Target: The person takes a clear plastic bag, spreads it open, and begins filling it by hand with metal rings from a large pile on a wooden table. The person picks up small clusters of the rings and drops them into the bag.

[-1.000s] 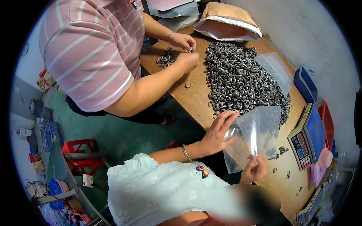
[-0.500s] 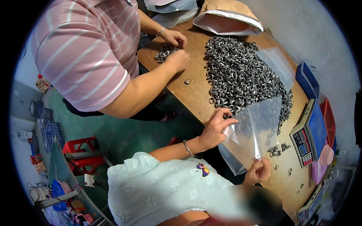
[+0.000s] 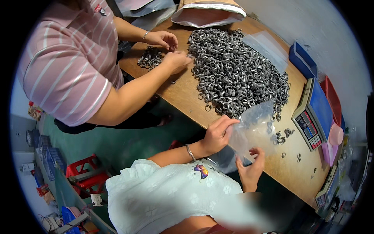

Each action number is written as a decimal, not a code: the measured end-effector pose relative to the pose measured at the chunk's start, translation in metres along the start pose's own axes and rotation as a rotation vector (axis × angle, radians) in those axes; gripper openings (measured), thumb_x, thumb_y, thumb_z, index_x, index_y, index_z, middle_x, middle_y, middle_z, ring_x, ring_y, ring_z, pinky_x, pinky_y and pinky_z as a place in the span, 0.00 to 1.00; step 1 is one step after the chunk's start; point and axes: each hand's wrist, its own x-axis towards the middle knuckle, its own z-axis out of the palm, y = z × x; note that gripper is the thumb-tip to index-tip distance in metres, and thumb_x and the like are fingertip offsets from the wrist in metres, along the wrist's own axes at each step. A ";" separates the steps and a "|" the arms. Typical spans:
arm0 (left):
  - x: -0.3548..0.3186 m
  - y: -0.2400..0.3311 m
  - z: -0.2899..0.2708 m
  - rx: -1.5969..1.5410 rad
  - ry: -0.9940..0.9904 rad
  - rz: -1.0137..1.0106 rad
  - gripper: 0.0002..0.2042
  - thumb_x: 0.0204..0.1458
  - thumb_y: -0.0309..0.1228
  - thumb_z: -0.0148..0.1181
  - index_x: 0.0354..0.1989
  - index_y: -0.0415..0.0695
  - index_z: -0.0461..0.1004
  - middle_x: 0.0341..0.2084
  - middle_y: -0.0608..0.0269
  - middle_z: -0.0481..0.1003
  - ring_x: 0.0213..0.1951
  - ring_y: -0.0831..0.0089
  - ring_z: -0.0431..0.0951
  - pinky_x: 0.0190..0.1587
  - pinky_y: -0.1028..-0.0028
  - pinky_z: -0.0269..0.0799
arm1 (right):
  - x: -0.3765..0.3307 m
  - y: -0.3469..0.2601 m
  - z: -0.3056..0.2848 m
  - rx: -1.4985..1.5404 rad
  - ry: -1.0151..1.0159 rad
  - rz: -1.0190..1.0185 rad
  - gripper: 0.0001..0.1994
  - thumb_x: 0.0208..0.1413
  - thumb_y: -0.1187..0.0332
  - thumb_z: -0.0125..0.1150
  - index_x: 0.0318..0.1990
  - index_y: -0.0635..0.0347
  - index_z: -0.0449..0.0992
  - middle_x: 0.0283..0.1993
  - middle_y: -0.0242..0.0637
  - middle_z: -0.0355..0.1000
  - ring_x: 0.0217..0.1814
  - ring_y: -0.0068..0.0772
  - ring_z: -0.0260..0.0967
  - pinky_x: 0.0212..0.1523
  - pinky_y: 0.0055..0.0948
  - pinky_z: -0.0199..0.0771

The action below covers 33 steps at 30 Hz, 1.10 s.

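Note:
My left hand (image 3: 217, 134), a thin bracelet on its wrist, pinches the near edge of a clear plastic bag (image 3: 256, 126). My right hand (image 3: 250, 168) grips the same bag from below. The bag hangs crumpled over the wooden table's (image 3: 183, 93) front edge, its top touching a big heap of grey metal rings (image 3: 237, 70). A few loose rings (image 3: 284, 134) lie just right of the bag.
A person in a pink striped shirt handles rings with both hands (image 3: 171, 50) beside a small ring pile (image 3: 150, 57). A blue weighing scale (image 3: 311, 117), blue tray (image 3: 302, 58), red tray (image 3: 331, 95) and flat clear bags (image 3: 269, 46) lie right. Red stool (image 3: 83, 173) below.
My hands have drawn closer together and the bag has gone from spread flat to bunched, shifting up toward the ring heap. The other person's hands keep working at the small pile.

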 end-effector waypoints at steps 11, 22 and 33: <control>0.015 0.028 0.015 0.049 -0.499 0.229 0.13 0.45 0.30 0.60 0.40 0.41 0.73 0.18 0.55 0.72 0.18 0.63 0.73 0.21 0.70 0.67 | 0.000 0.045 -0.044 0.119 0.554 0.396 0.10 0.58 0.72 0.44 0.29 0.70 0.69 0.26 0.40 0.69 0.29 0.37 0.70 0.32 0.31 0.69; 0.011 0.014 0.045 -0.137 -0.111 0.148 0.05 0.50 0.25 0.53 0.31 0.37 0.74 0.19 0.57 0.72 0.19 0.67 0.72 0.22 0.74 0.66 | -0.017 0.057 -0.048 1.849 0.408 0.679 0.13 0.60 0.70 0.42 0.48 0.67 0.63 0.45 0.42 0.66 0.45 0.35 0.66 0.49 0.42 0.69; 0.017 0.012 0.041 -0.256 -0.260 0.562 0.14 0.42 0.18 0.52 0.40 0.36 0.72 0.18 0.60 0.64 0.21 0.68 0.66 0.24 0.73 0.62 | -0.001 0.032 -0.013 0.709 0.345 0.378 0.18 0.53 0.74 0.53 0.52 0.64 0.63 0.41 0.34 0.65 0.45 0.25 0.62 0.51 0.24 0.60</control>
